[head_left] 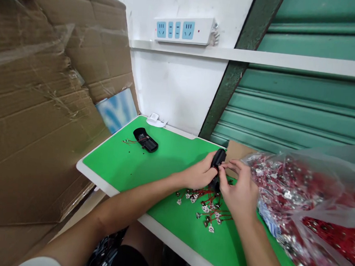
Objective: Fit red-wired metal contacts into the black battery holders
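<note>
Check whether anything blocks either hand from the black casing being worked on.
Nothing visible does. The left hand grips the black casing, and the right hand has its fingertips right up against it. The loose red-wired parts lie on the green tabletop nearby, not between hand and casing.

The 2 bare arms reach forward, hands just beside each other. The left forearm [142,195] slants across from lower left; the left hand [199,172] is closed in a grip, several fingers hidden. The right forearm [256,244] rises steeply; the right hand [239,189] bends inward, thumb and fingertips drawn close.
</note>
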`<action>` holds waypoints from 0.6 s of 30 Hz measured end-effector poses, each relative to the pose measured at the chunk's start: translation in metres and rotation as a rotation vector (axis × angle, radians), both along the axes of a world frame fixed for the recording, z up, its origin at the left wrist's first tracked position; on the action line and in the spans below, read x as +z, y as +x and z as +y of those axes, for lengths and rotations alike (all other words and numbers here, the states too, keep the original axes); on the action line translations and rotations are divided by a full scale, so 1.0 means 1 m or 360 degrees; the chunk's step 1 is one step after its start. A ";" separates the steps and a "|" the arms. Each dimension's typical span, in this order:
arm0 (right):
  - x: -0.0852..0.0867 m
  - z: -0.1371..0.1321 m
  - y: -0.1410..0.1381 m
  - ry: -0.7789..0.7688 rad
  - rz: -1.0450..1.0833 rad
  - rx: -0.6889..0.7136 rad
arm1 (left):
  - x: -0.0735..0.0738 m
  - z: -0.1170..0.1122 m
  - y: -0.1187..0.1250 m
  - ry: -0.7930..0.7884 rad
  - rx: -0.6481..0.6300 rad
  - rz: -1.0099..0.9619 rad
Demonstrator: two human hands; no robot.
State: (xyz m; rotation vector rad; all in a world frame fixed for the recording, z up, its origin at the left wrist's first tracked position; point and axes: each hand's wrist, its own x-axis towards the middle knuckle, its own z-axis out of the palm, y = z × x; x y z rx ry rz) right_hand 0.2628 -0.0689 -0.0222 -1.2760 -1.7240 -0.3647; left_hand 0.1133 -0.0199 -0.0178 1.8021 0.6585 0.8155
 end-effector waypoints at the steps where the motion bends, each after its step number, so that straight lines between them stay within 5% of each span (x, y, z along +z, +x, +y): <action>1: 0.000 0.000 0.000 0.0021 -0.0033 0.0003 | -0.001 0.000 0.000 0.0009 0.0006 -0.0005; 13: -0.004 0.001 -0.002 0.0027 -0.0101 0.0073 | 0.004 -0.013 -0.001 0.0237 0.0237 0.0350; 18: 0.000 0.000 0.000 -0.0046 0.0087 0.0097 | 0.007 -0.009 -0.003 0.0261 0.0176 0.0216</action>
